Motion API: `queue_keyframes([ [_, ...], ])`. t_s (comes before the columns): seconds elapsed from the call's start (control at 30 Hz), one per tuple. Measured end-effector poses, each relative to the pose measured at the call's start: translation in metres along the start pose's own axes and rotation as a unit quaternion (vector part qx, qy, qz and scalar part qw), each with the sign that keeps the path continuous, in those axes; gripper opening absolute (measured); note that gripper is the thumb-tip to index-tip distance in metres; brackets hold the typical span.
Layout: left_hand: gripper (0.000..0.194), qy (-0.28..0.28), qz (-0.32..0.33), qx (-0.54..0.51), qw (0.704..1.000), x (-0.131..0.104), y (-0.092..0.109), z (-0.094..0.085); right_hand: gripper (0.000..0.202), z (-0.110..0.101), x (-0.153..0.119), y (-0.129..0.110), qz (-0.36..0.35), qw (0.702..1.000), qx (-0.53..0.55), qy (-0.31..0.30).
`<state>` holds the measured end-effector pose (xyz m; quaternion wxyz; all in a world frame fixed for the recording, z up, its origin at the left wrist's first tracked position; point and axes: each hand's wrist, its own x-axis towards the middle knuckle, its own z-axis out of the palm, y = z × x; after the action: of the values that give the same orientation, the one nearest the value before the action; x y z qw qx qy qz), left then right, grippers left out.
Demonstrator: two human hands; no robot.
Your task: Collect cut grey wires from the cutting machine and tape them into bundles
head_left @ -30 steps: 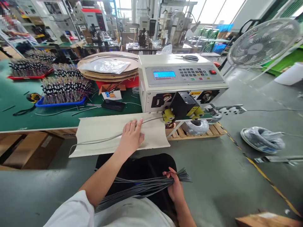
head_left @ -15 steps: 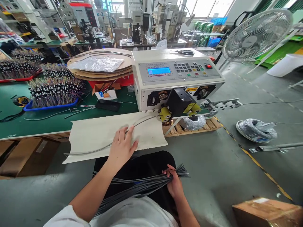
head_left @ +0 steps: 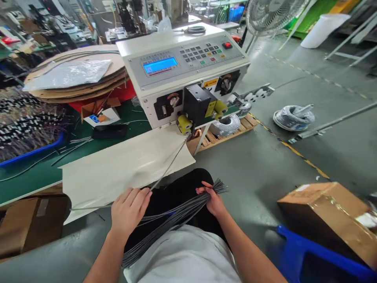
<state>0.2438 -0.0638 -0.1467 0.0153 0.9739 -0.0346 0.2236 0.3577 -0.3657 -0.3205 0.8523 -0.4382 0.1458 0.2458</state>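
My left hand [head_left: 129, 208] is closed around a single grey cable [head_left: 168, 169] near the front edge of a cream sheet [head_left: 118, 161]. From the hand this cable rises to the yellow rollers [head_left: 184, 124] of a cable cutting machine [head_left: 188, 67]; its other end trails left over the sheet. Across my lap lies a bundle of grey cables [head_left: 179, 214], and my right hand [head_left: 213, 199] grips it close to its right end. The machine's blue display is lit.
Left of the machine, round cardboard discs [head_left: 79, 86] carry a plastic bag, beside a small open box [head_left: 101, 114] and a blue tray [head_left: 32, 151] of wires. Cable coils [head_left: 294, 117], a carton [head_left: 326, 216] and a blue stool [head_left: 309, 251] stand right on the floor.
My left hand has gone from resting on the sheet with spread fingers to gripping the single cable, pulling it toward me. The right hand keeps the bundle. The view has shifted right and down.
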Motion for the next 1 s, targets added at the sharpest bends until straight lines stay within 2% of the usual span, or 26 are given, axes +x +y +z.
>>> queue_keyframes([
  [0.1, 0.016, -0.030, 0.005, -0.053, 0.998, -0.016, 0.038, 0.019, 0.037, 0.001, -0.002, -0.002, 0.016, 1.000, 0.010, -0.017],
  [0.2, 0.015, -0.126, -0.008, -0.090, 0.988, -0.034, 0.080, 0.054, 0.039, -0.003, -0.002, -0.003, 0.020, 0.999, 0.013, -0.043],
  [0.27, 0.022, -0.188, -0.018, -0.123, 0.974, -0.046, 0.098, 0.077, 0.040, -0.008, -0.002, -0.002, 0.017, 0.998, 0.014, -0.058],
  [0.33, 0.027, -0.229, -0.037, -0.159, 0.960, -0.053, 0.106, 0.094, 0.040, -0.011, -0.003, -0.001, 0.014, 0.998, 0.020, -0.065],
  [0.43, 0.030, -0.257, -0.056, -0.186, 0.947, -0.056, 0.104, 0.103, 0.038, -0.013, -0.005, 0.000, 0.006, 0.998, 0.029, -0.058],
  [0.67, 0.032, -0.320, -0.063, -0.177, 0.929, -0.051, 0.102, 0.098, 0.029, -0.006, -0.006, -0.001, -0.001, 0.999, 0.025, -0.044],
  [0.8, 0.033, -0.312, -0.039, -0.176, 0.933, -0.053, 0.097, 0.096, 0.022, -0.005, -0.004, 0.002, -0.013, 0.999, 0.024, -0.024],
  [0.9, 0.038, -0.308, -0.050, -0.154, 0.938, -0.065, 0.072, 0.095, 0.028, -0.007, -0.004, 0.004, 0.003, 0.999, 0.033, -0.007],
  [1.0, 0.044, -0.345, -0.112, -0.123, 0.924, -0.084, 0.029, 0.102, 0.034, -0.010, 0.000, 0.005, 0.008, 0.999, 0.046, -0.010],
])
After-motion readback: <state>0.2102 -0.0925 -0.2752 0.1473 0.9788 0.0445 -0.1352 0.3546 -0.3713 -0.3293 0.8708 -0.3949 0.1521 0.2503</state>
